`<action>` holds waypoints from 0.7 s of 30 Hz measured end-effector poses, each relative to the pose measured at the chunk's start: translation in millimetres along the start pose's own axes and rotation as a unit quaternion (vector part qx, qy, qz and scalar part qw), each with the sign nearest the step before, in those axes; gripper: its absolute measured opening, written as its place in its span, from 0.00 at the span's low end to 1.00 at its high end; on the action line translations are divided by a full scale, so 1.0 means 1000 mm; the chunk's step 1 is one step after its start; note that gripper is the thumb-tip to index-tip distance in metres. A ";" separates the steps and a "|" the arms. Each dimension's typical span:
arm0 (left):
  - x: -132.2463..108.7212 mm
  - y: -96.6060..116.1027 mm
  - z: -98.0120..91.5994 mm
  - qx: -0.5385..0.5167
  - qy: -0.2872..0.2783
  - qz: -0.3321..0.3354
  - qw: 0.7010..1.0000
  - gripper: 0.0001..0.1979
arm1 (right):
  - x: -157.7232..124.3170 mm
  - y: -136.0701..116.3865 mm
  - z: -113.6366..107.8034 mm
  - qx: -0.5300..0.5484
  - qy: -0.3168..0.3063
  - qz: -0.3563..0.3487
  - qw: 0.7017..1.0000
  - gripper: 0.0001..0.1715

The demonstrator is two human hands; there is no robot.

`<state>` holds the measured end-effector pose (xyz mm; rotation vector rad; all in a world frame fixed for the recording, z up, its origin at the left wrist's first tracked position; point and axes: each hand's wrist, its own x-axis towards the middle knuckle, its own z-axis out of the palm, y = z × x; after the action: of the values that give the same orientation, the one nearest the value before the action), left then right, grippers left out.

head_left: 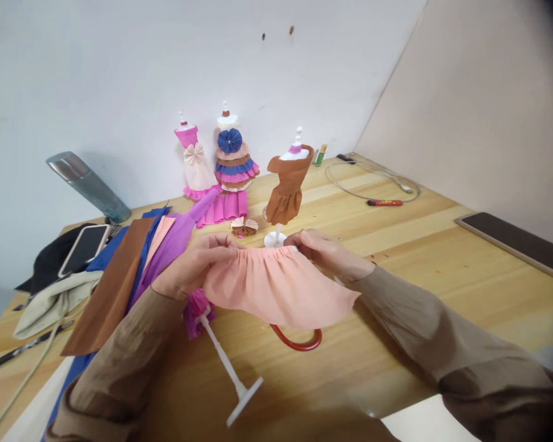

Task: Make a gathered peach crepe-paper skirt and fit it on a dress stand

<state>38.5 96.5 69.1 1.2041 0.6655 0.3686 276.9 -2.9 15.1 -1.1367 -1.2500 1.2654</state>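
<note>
At the far left, flat coloured strips [115, 282] lie heaped on the wooden table [410, 239], and they look as thin as the piece in the hands. Next comes the left hand [200, 261], its thumb and fingers pinched together on the left end of the gathered top edge of a pink skirt [279, 288]. Below that hand, a white stand [225, 359] lies tipped over on the table.

The pink skirt is in the middle, held up above the table between the two hands. It looks very light and soft, either crepe paper or thin cloth; I cannot tell which. The loose lower part flares out and should sag or flutter with any quick move. If it is paper, it would likely crease or tear under a hard pull, though it does not look slippery. The gathered edge seems the best place to hold, one light pinch at each end, since the folds bunch thickest there; gripping the flared hem would probably crumple it.

Behind it stands a small dress form [288, 190] in brown; a red loop [299, 347] shows partly beneath the hem. To the right, the right hand [325, 250] has its fingertips closed on the other end of the gathered edge.
</note>
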 end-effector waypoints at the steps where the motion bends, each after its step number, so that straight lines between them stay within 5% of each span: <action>1: 0.000 0.000 -0.001 0.009 0.003 0.001 1.000 0.10 | 0.000 0.003 0.001 -0.004 0.010 -0.011 1.000 0.32; 15: -0.002 0.005 -0.008 0.135 0.016 0.028 0.990 0.08 | 0.003 0.014 -0.004 -0.097 -0.006 -0.053 0.994 0.34; 21: -0.007 0.012 -0.006 0.212 0.008 0.103 0.972 0.10 | 0.001 0.010 -0.001 -0.124 0.011 -0.085 0.989 0.33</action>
<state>30.1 101.1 81.2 1.6874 0.6528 0.4216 277.1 -2.1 5.5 -1.1864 -1.4845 0.9886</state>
